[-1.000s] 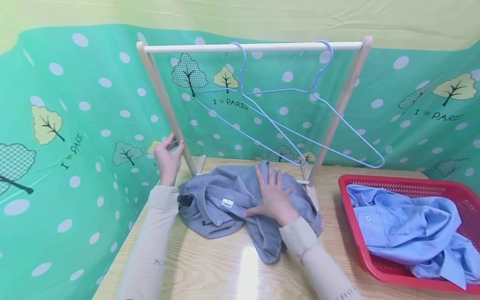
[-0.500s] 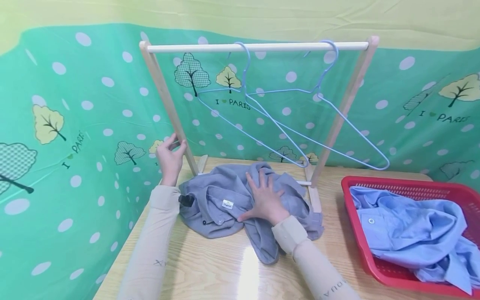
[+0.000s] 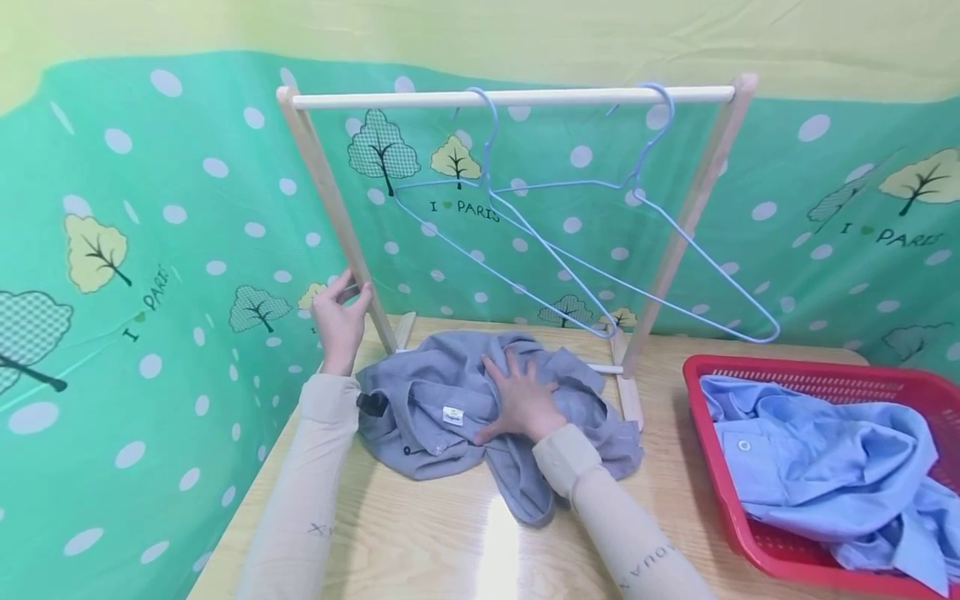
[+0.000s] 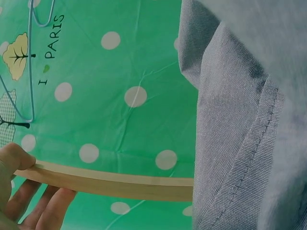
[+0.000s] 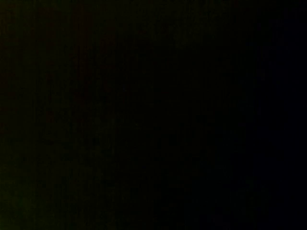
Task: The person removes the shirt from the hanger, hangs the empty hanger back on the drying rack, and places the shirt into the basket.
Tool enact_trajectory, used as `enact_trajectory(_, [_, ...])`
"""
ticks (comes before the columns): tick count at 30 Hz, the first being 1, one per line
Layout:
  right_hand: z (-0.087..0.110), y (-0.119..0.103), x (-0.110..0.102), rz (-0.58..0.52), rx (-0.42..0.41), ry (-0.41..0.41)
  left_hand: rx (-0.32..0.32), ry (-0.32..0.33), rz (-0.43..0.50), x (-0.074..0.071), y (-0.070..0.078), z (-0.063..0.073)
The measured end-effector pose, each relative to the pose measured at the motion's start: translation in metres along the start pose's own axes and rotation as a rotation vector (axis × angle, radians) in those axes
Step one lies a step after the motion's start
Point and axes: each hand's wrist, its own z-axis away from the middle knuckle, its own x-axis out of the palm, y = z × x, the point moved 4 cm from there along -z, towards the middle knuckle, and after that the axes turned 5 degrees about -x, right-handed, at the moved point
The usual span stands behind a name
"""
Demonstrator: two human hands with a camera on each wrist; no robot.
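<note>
My left hand (image 3: 341, 321) grips the left post of a wooden clothes rack (image 3: 330, 196), low down. In the left wrist view the thumb lies on one side of that post (image 4: 120, 184) and the fingers on the other. My right hand (image 3: 521, 400) lies with fingers spread on a crumpled grey shirt (image 3: 442, 375), which is heaped over the foot of the rack. A white label shows at its collar. Grey cloth (image 4: 235, 124) fills the right part of the left wrist view. The right wrist view is black.
Two blue wire hangers (image 3: 487, 158) hang bare on the rack's top bar (image 3: 555, 97). A red plastic basket (image 3: 720, 467) holding a light blue shirt (image 3: 825, 450) stands on the wooden table (image 3: 420, 533) at the right. Behind is a green dotted curtain (image 3: 172, 333).
My right hand has slid a little left and toward me over the grey shirt, drawing its upper folds along. My left hand stays on the post.
</note>
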Motion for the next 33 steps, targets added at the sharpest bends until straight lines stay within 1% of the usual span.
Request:
enact_trajectory(8, [-0.0024, -0.0015, 0.0025, 0.044, -0.001, -0.051, -0.008, 0.017, -0.009, -0.0012, 0.0004, 0.0009])
enact_trajectory(12, [-0.0019, -0.0022, 0.0029, 0.058, 0.002, -0.05, -0.019, 0.009, -0.02, 0.0003, -0.0007, 0.0003])
enact_trajectory(16, [-0.0014, -0.0026, 0.0051, 0.066, 0.001, -0.051, -0.045, 0.002, -0.017, 0.0013, -0.0026, -0.0006])
enact_trajectory(23, [-0.002, -0.0042, 0.0058, 0.069, 0.007, -0.089, -0.051, -0.001, -0.016, 0.0002, -0.0028, -0.0021])
enact_trajectory(30, [-0.0044, -0.0031, 0.0074, 0.056, -0.001, -0.066, -0.088, -0.008, 0.003, 0.001, -0.0007, -0.0006])
enact_trajectory(33, [-0.005, -0.0022, 0.0073, 0.053, -0.009, -0.046, -0.084, -0.004, -0.002, 0.0013, 0.0, -0.0001])
